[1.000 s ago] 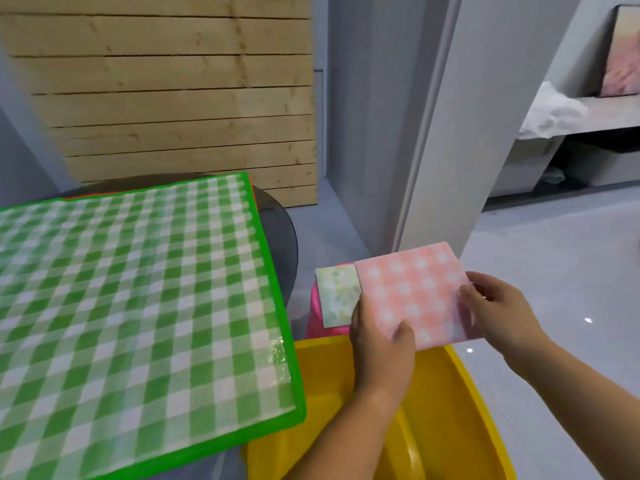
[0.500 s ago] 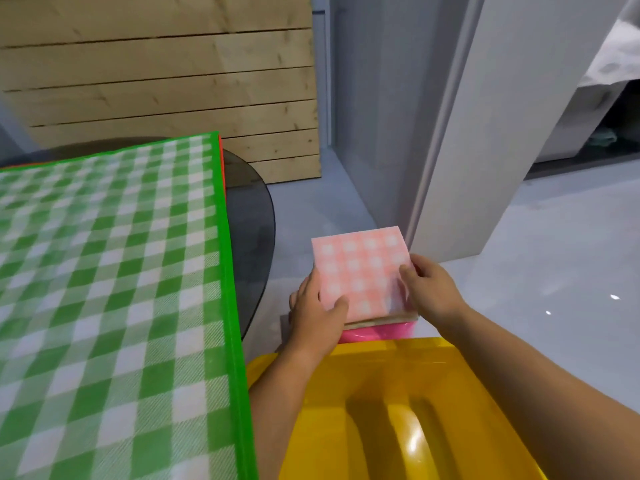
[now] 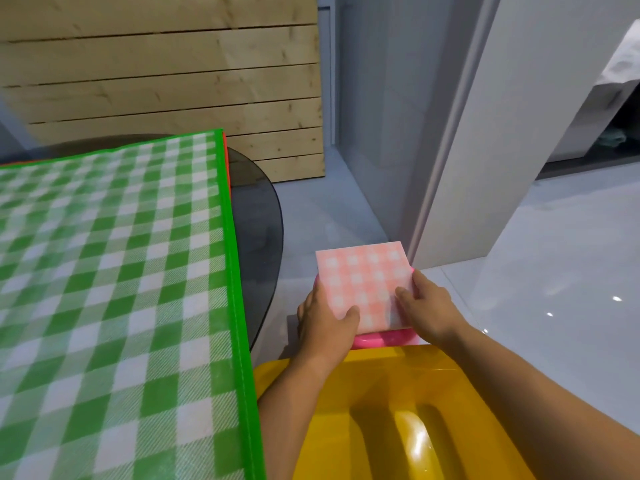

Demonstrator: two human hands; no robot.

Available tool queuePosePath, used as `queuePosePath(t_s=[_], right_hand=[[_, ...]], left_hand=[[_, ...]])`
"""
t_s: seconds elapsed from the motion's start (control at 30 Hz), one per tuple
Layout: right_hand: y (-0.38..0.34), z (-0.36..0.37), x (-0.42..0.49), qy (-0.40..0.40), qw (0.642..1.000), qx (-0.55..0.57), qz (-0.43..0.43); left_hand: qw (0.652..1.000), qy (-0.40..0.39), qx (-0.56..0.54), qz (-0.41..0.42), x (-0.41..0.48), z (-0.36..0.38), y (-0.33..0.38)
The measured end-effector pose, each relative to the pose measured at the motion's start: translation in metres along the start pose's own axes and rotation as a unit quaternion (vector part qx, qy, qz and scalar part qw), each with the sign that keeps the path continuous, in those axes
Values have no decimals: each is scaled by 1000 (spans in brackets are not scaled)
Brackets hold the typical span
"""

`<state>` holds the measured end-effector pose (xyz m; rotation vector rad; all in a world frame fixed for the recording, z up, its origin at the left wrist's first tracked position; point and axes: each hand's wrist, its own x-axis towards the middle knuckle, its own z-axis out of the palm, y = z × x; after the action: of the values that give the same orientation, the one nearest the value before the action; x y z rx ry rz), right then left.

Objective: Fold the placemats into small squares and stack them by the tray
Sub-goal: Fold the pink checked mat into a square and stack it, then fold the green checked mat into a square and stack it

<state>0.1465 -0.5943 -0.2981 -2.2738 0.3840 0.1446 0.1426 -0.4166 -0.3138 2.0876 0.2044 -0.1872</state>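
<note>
A large green gingham placemat (image 3: 114,289) lies spread flat over a dark round glass table (image 3: 256,216), with an orange edge (image 3: 224,147) peeking out at its far right corner. To the right of the table, the left hand (image 3: 325,320) grips the left edge of a folded pink gingham placemat (image 3: 363,282), thumb on top. The small square rests on a pink plastic item (image 3: 384,339), just beyond the far rim of a yellow tray (image 3: 381,427). The right hand (image 3: 426,310) pinches the square's right edge, fingers lying on top.
</note>
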Motion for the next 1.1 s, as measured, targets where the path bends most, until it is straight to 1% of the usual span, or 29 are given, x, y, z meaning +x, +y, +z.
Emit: queuePosePath(t_s=[0.07,0.17,0.27,0.4,0.53,0.67,0.77,0.9,1.0,1.1], right_hand=[[0,-1,-2,10,1000,2,0],[-8,-10,-13,39,999,18,8],[-16,-25,-31,62,998,22,11],[-36,-53,-71,85,996,36,-10],[-68,-87,-121,115,991,52,-52],[-104,-117,-174,120,987,73,-74],[-141,-126,-217,97,986,92,-98],[-200,-114,-268,40,984,77,-154],[-241,-84,-295,-23,978,24,-206],[-276,-39,-312,-98,959,-47,-263]], left_hand=[[1000,2,12,2,-1,-1,1],[998,29,48,36,-13,-4,9],[996,50,39,64,-34,-4,23],[996,31,-33,77,-79,-4,53],[992,1,-91,92,-136,-9,81],[985,-29,-151,81,-193,-36,111],[979,-52,-179,88,-220,-79,131],[978,-28,-149,142,-227,-173,134],[981,-4,-57,183,-227,-257,107],[974,-18,104,200,-232,-341,61]])
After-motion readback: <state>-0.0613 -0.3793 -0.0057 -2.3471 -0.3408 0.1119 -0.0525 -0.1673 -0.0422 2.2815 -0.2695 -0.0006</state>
